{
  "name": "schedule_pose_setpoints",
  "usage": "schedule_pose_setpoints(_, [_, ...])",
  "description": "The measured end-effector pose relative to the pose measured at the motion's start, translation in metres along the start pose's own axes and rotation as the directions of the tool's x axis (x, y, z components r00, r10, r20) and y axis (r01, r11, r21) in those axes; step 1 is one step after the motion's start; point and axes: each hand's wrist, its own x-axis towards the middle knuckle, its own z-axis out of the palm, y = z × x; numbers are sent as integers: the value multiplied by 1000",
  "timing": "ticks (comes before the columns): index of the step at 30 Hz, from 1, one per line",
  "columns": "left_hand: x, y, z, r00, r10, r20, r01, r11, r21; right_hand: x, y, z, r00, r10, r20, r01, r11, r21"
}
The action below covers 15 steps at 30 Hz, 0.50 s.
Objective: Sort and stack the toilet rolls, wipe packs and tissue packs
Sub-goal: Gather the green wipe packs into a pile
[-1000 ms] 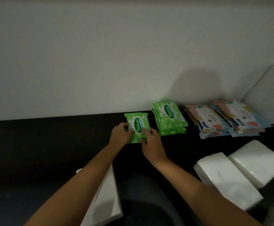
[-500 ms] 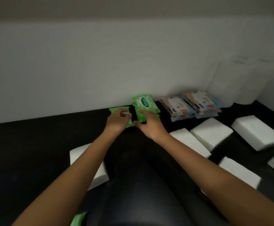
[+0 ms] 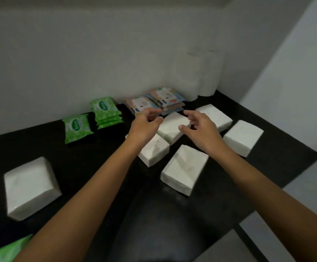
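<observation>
I count 6 white tissue packs [image 3: 185, 169] on the black table [image 3: 82, 167]: 1 far left and 5 clustered ahead of me. My left hand [image 3: 146, 125] and right hand [image 3: 199, 129] hover apart over the middle tissue pack [image 3: 172, 129], fingers loosely curled, gripping nothing. Along the wall [image 3: 78, 53] sit 1 single green wipe pack [image 3: 77, 127], 1 green stack [image 3: 105, 112] and 2 stacks of pastel wipe packs [image 3: 168, 98]. 1 more green pack [image 3: 6, 250] pokes in at the lower left corner. The toilet rolls [image 3: 197, 78] stand in the back corner, too blurred to count. The rightmost tissue pack [image 3: 242, 137] lies near the table's right edge. Bare tabletop lies between the far-left pack and the cluster.
</observation>
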Motion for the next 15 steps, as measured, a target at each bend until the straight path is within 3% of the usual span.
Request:
schedule_pose_setpoints(8, [-56, -16, 5, 992, -62, -107, 58, 997, -44, -36, 22, 0, 995, -6, 102, 2, 999, 47])
schedule_pose_setpoints(15, [-129, -55, -42, 906, -133, -402, 147, 989, 4, -74, 1, 64, 925, -146, 350, 97, 983, 154])
